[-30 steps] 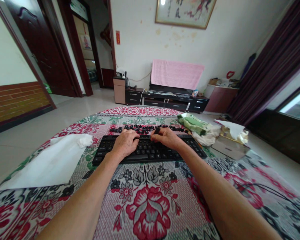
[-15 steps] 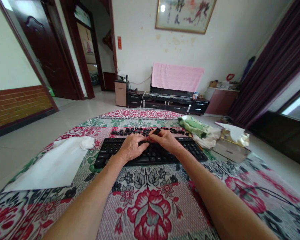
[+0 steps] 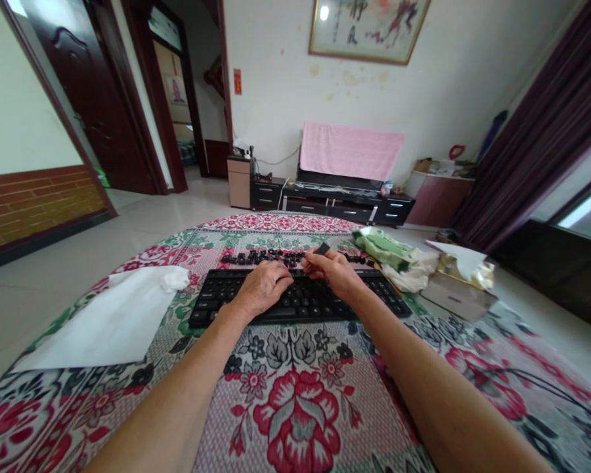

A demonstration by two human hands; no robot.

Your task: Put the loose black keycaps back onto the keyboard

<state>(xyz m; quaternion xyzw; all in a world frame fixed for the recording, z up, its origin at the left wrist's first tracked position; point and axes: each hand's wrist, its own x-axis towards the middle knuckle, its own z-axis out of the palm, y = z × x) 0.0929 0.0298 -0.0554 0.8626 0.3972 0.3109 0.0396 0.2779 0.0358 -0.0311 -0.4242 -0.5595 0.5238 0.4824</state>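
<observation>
A black keyboard point(image 3: 295, 314) lies across the cloth-covered table. My left hand point(image 3: 262, 289) rests on its middle-left part, fingers curled down near the back edge; whatever is under the fingertips is hidden. My right hand point(image 3: 337, 273) is closed in a pinch over the right-middle of the keyboard. From its grip sticks up the dark, flat end of a small black tool point(image 3: 322, 249), whose kind I cannot make out. Behind the keyboard lies a row of loose black keycaps point(image 3: 261, 256), partly covered by my right hand.
White paper point(image 3: 111, 322) with a crumpled tissue point(image 3: 175, 278) lies on the left. A green plastic packet point(image 3: 384, 248) and a tissue box point(image 3: 457, 294) stand on the right. Black cables point(image 3: 536, 380) lie on the right of the patterned tablecloth point(image 3: 295, 407).
My right hand has drawn slightly right, away from my left hand, and the black tool in it has shifted right and up. My left hand stays on the keyboard.
</observation>
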